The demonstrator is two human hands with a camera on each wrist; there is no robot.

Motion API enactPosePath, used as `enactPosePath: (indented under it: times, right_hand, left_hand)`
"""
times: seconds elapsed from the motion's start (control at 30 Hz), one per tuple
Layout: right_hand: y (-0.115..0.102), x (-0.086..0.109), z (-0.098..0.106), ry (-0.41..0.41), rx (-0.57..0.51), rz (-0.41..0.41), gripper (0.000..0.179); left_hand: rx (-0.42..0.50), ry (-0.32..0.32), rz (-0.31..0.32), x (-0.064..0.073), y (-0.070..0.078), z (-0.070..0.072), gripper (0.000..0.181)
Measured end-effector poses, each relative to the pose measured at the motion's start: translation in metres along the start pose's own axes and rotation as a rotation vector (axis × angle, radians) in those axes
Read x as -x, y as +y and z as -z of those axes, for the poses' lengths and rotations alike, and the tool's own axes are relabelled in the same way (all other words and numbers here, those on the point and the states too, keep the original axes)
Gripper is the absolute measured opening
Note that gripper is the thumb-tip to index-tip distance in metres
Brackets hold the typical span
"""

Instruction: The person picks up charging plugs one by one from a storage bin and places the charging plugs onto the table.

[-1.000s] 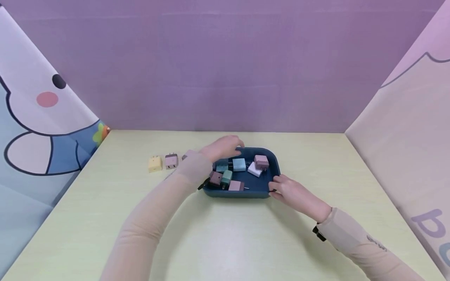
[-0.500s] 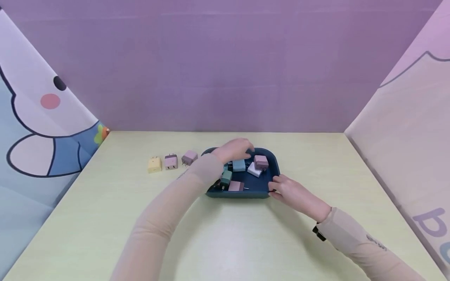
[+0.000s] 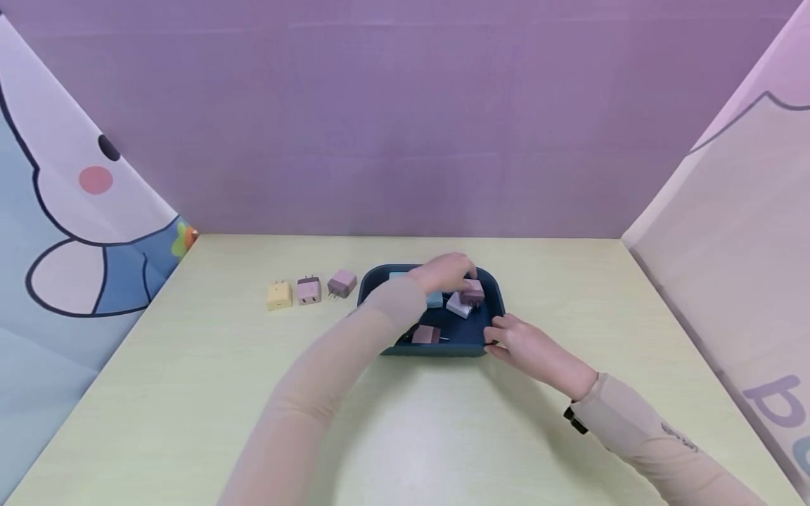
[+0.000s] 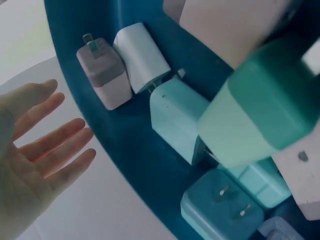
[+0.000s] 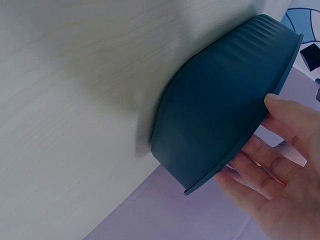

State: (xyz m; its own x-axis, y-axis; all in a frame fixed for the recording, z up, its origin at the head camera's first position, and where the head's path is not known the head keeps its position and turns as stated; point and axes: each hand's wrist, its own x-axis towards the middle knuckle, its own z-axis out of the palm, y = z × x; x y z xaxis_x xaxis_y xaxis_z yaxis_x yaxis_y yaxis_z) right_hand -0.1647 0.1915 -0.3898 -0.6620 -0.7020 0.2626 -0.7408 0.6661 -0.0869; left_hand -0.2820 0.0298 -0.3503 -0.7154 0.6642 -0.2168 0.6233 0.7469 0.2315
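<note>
A dark blue tray (image 3: 443, 350) on the table holds several cube-shaped plug chargers. My left hand (image 3: 446, 272) is over the tray, fingertips right at a pink-and-mauve charger (image 3: 472, 292) that leans on a white charger (image 3: 458, 306). In the left wrist view this hand (image 4: 40, 150) has its fingers spread and holds nothing; a light blue charger (image 4: 180, 117) and a two-tone green charger (image 4: 260, 105) lie inside the tray. My right hand (image 3: 525, 348) grips the tray's front right corner, its thumb and fingers (image 5: 245, 192) pinching the rim. My left forearm hides the tray's left part.
Left of the tray, a yellow charger (image 3: 279, 296), a pink charger (image 3: 309, 290) and a mauve charger (image 3: 342, 283) stand in a row on the table (image 3: 405, 422). A purple backdrop (image 3: 405, 126) rises behind, with printed cloth panels at both sides.
My left hand has moved right across the tray to the pink-and-mauve charger, uncovering the mauve charger in the row. The right hand stays at the tray's corner.
</note>
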Motion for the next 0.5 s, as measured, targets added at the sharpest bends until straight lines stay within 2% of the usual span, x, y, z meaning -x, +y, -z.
enactPosePath:
  times: [0.17,0.5]
  right_hand:
    - [0.000,0.000,0.000,0.000,0.005,0.002,0.013]
    - [-0.001,0.001,0.000,0.016,0.009,0.016,0.013]
  left_hand:
    - [0.018,0.001,0.017,-0.005,0.005,-0.004,0.030]
    - [0.033,-0.006,0.000,-0.019,0.007,-0.015,0.031]
